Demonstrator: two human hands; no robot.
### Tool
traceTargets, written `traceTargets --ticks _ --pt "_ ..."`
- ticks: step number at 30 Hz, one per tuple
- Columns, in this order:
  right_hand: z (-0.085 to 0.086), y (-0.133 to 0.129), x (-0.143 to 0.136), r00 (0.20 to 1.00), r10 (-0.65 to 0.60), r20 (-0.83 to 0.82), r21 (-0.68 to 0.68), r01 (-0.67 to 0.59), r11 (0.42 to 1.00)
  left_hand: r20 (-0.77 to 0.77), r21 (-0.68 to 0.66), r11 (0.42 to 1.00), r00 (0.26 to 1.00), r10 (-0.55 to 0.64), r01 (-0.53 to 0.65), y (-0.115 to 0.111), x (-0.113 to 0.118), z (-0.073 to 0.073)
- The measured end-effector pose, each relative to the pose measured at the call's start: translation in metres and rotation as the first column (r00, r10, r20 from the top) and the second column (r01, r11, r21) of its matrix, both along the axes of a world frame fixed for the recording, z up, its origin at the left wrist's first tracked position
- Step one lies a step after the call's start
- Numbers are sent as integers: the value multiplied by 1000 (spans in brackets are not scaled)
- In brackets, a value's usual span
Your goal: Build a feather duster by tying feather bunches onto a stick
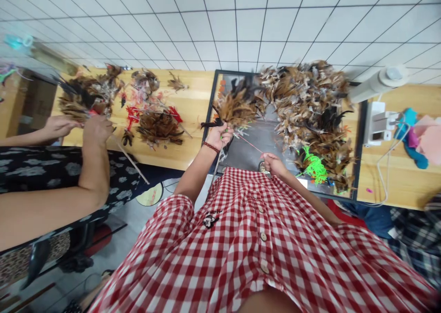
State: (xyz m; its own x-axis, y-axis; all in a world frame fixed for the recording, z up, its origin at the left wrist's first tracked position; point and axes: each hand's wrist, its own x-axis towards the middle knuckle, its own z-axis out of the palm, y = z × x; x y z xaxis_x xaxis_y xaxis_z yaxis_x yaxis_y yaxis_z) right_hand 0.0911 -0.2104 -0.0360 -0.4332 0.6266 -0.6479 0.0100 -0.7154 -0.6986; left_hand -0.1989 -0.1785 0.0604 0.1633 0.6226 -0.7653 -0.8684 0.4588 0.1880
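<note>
My left hand [219, 136], with a beaded bracelet at the wrist, is closed around the base of a bundle of brown and black feathers [237, 108]. A bit of green shows at its fingers, and a thin stick [216, 168] runs down below it. My right hand [274, 164] pinches the end of a thin reddish string [251, 144], which stretches taut from the bundle. Both hands are over the dark, black-edged tray [360, 143], near its front. A large heap of brown feathers [303, 97] fills the tray's back and right side.
Bright green strands [315, 166] lie on the feather heap. To the left, another person's hands [94, 131] work beside feather bundles [160, 127] on the wooden table [196, 92]. At right are a white roll [379, 83], a power strip with a cable [377, 122] and coloured cloths [429, 136].
</note>
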Motion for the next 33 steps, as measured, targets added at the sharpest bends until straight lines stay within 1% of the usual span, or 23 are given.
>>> traceTargets --ticks 2,4,5,6,7,8,9,10,11,12,13,14,16,18,19,21,24,26,28,30,31,32,33 --pt "-5 -1 0 998 -52 48 15 51 999 -44 -4 999 998 48 -49 -1 -2 -2" --pt "-10 0 1 994 -46 97 40 42 998 -97 -12 998 993 64 -66 -2 -7 -3" --pt "-12 2 2 991 -13 130 54 6 999 -132 -17 997 989 69 -72 -4 -9 -3" --pt "-14 6 1 985 55 162 64 -67 996 -171 -21 996 982 77 -82 -6 -13 -3" --pt "-15 13 -1 969 156 190 75 -173 982 -210 -23 995 973 92 -99 -7 -16 -3" --pt "-15 21 -4 938 270 217 98 -296 950 -246 -23 992 963 112 -121 -10 -20 -3" --pt "-15 32 -10 892 371 256 139 -414 900 -275 -20 989 952 135 -146 -11 -23 -3" --pt "-14 44 -18 843 432 320 200 -506 839 -296 -17 986 943 154 -167 -13 -26 -3" --pt "-14 57 -30 800 436 413 273 -565 779 -311 -16 984 936 165 -179 -15 -28 -3" --pt "-13 70 -44 761 382 524 344 -600 723 -323 -18 983 932 166 -181 -16 -29 -4" --pt "-13 82 -59 718 296 630 399 -626 670 -336 -22 984 928 159 -177 -16 -29 -5" --pt "-13 93 -76 665 218 714 425 -659 620 -350 -26 985 925 149 -169 -16 -27 -6" --pt "-14 108 -109 557 131 820 412 -733 541 -386 -39 989 915 119 -145 -16 -21 -8" --pt "-17 115 -134 474 121 872 358 -788 500 -425 -38 992 900 94 -121 -17 -13 -10" --pt "-18 117 -142 445 117 888 334 -798 502 -440 -35 993 894 82 -109 -17 -9 -11" --pt "-21 118 -148 411 109 905 296 -792 534 -448 -22 996 891 69 -88 -18 -3 -13" --pt "-24 121 -137 379 96 921 256 -771 582 -381 -10 997 922 65 -74 -19 1 -17" --pt "-23 126 -123 358 70 931 255 -774 579 -300 -16 998 952 58 -65 -18 0 -21" --pt "-20 132 -107 356 41 933 276 -787 552 -227 -25 998 973 47 -54 -16 -1 -24" --pt "-15 138 -93 406 19 914 332 -771 544 -200 -30 998 979 46 -53 -13 0 -27" --pt "-13 140 -87 462 3 887 381 -735 561 -211 -31 998 977 43 -51 -12 0 -28" --pt "-10 141 -83 534 -23 845 439 -670 598 -235 -32 998 971 39 -48 -10 2 -29" --pt "-6 141 -79 617 -55 785 495 -573 653 -267 -31 999 963 34 -44 -9 3 -31"
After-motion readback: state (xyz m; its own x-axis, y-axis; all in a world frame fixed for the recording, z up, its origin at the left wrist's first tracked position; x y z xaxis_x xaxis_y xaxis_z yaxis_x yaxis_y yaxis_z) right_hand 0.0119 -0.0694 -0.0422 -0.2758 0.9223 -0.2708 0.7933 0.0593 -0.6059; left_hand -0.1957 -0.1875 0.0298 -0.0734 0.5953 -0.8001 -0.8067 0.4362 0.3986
